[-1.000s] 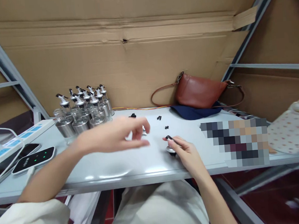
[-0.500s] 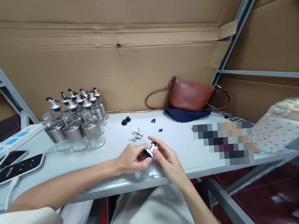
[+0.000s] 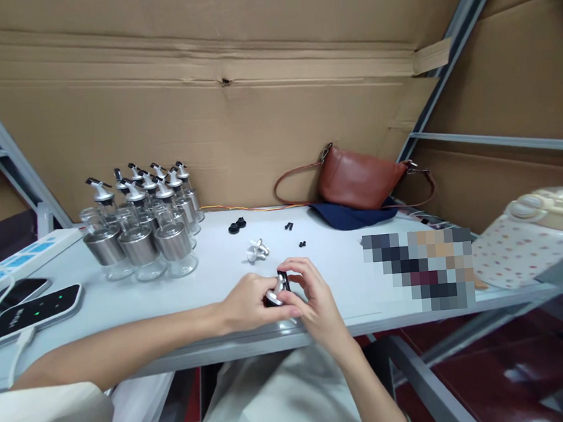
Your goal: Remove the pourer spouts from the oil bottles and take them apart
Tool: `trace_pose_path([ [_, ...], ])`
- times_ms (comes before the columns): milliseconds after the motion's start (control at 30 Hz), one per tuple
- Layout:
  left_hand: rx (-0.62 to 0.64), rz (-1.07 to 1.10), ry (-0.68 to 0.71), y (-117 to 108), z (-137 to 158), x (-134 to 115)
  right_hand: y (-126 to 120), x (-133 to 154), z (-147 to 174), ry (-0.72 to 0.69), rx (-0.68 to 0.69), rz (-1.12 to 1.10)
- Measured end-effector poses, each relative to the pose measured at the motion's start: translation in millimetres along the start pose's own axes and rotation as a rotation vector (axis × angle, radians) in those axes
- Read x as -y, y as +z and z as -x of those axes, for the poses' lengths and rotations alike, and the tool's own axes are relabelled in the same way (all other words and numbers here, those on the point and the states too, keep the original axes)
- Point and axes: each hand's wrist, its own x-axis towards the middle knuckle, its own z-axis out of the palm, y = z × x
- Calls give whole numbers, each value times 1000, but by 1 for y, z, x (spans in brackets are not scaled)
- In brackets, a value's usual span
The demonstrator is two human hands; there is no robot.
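Rising behind everything: a brown cardboard wall (image 3: 217, 131). Stretching out in front of it: a pale tabletop (image 3: 349, 270). Clustered there at the left: glass bottles (image 3: 138, 245) with brushed-metal sleeves, open-necked in the front row, topped with silver-and-black spouts farther back. Lying toward the right: a reddish-brown handbag (image 3: 357, 176) on dark blue cloth (image 3: 354, 215). Set at the left edge, in front of a power strip (image 3: 26, 257): a dark-faced device (image 3: 33, 314) with green lights.

Meeting near the front edge: the left hand (image 3: 253, 299) and the right hand (image 3: 319, 299), with a pourer spout (image 3: 274, 294) between them. Gripped from the left in curled fingers, close around the dark lower end; pinched from the right between thumb and bent fingertips, beside the black lever. Closed on both sides to little more than the width of that one piece (partly hidden by the fingers, so hard to tell exactly where each tip presses). Held tilted, shining silver over the rounded collar, black along the lever and at the base.

Heaped beyond the hands: pale, glossy fittings (image 3: 258, 250). Placed farther back: two black stoppers (image 3: 237, 225). Scattered to the right, smallest of all: tiny black pieces (image 3: 289, 226).
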Motion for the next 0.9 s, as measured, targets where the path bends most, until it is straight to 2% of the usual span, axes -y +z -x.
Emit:
trace_pose_path([
  [200, 74, -53, 17, -1, -1, 2, 1, 1, 2, -62, 80, 126],
  [433, 189, -23, 14, -2, -1, 1, 5, 0, 5, -105, -23, 294],
  [667, 197, -14, 104, -1, -2, 4, 8, -1, 8, -169, -99, 429],
  [900, 193, -20, 138, 0, -2, 5, 10, -2, 8, -179, -131, 435],
])
